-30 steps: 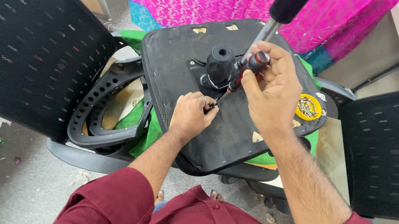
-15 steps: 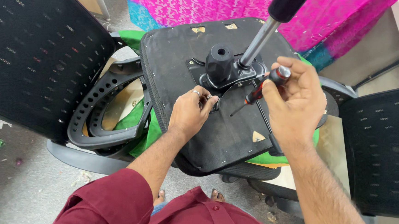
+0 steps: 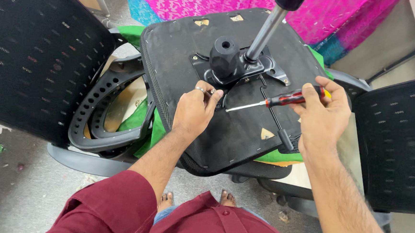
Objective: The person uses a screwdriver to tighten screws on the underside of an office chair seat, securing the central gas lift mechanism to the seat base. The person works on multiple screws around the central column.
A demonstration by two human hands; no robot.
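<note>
From the head view, the right hand (image 3: pixel 323 120) is grasping a red-handled screwdriver (image 3: pixel 275 101) above the upturned chair seat (image 3: pixel 225 132), while the left hand (image 3: pixel 194 112) is pinching a small fastener beside the metal mounting plate (image 3: pixel 241 68).

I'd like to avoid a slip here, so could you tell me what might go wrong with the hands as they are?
1. The screwdriver tip points at the left hand; a slip could jab its fingers.
2. The right hand pinches the handle lightly, so the tool might drop.
3. The seat rests upturned on stacked parts and may shift under pressure.
</note>
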